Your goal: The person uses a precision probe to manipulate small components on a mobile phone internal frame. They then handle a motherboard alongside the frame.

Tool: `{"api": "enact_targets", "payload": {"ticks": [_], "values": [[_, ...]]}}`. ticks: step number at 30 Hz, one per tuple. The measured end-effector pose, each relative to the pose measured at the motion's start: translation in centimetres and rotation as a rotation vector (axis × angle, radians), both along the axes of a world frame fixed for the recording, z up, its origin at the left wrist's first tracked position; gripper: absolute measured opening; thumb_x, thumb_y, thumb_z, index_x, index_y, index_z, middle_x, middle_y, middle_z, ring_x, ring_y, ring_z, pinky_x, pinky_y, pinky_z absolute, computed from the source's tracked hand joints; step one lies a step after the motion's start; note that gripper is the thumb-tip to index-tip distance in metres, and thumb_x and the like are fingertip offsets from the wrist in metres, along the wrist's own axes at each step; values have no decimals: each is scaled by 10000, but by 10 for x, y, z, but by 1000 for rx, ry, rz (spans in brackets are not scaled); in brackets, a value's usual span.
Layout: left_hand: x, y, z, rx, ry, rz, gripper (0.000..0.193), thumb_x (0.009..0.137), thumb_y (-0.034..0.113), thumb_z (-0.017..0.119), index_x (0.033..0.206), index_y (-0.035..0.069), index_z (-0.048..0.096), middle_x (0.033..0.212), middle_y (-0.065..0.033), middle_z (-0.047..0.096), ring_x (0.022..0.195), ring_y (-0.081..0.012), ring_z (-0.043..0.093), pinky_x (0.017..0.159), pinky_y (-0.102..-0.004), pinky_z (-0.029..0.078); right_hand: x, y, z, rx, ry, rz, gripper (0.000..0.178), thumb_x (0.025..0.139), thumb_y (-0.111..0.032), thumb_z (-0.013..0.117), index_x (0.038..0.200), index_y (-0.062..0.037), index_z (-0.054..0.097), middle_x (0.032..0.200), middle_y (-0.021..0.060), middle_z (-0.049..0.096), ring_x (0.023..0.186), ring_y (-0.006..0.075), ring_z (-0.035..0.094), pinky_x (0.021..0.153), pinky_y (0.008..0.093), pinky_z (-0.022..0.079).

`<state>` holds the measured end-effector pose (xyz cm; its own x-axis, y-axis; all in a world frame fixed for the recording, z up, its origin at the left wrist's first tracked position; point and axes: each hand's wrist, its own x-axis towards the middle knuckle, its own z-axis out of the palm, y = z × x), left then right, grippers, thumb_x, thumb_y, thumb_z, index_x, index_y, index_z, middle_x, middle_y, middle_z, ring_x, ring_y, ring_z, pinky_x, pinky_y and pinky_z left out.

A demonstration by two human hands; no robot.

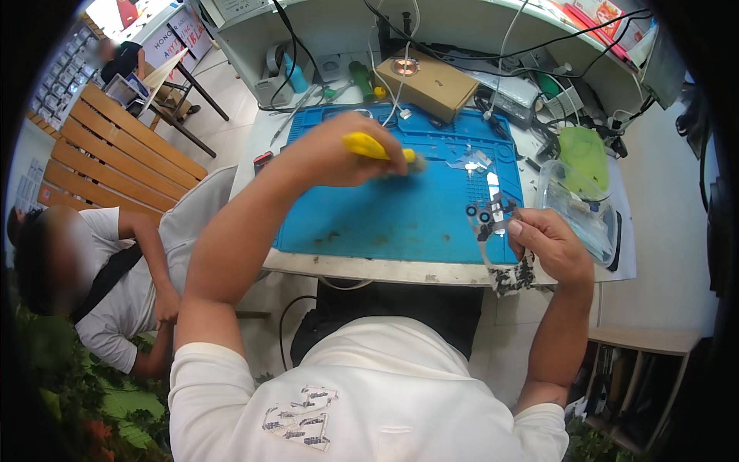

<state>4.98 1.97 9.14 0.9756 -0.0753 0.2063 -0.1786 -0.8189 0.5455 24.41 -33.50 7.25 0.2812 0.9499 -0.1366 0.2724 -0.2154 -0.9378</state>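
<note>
My left hand (350,152) is closed round a yellow-handled brush (365,145), its bristles low over a blue repair mat (346,223). Motion blurs the hand a little. At the mat's right front corner, my right hand (553,240) pinches a thin, dark phone inner part (508,273). This part has round camera rings at its upper end and a patchy black-and-silver lower section. It hangs over the table's front edge. Small clear and silver pieces (471,160) lie on the mat beyond it.
At the back stand a brown cardboard box (427,83), a blue bottle (294,73) and a green bottle (360,79). A clear plastic container (573,204) and a lime-green tray (583,158) sit at right. Cables hang overhead. A person (115,285) sits at left.
</note>
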Motion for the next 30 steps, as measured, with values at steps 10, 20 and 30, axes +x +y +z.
{"api": "enact_targets", "payload": {"ticks": [10, 20, 30], "values": [[-64, -85, -32, -129, 230, 457, 104, 992, 146, 788, 1045, 71, 837, 899, -80, 821, 864, -187, 794, 839, -339, 632, 13, 48, -19, 10, 122, -117, 343, 1171, -287, 599, 1054, 14, 715, 902, 67, 657, 816, 182, 672, 699, 352, 567], [-126, -23, -5, -49, 282, 619, 352, 1086, 382, 782, 1204, 52, 744, 911, -199, 781, 842, -380, 762, 772, -469, 566, 7, 131, -67, -81, 404, 172, 336, 1099, -249, 793, 1231, 47, 705, 967, 63, 673, 837, 172, 709, 698, 405, 713], [-107, 16, -5, 30, 565, 444, 601, 914, 480, 936, 1290, 32, 797, 909, -168, 797, 825, -311, 769, 753, -430, 563, -3, 116, -66, -144, 209, -121, 651, 989, -40, 878, 1501, 188, 547, 981, 156, 742, 794, 231, 779, 716, 371, 712]]}}
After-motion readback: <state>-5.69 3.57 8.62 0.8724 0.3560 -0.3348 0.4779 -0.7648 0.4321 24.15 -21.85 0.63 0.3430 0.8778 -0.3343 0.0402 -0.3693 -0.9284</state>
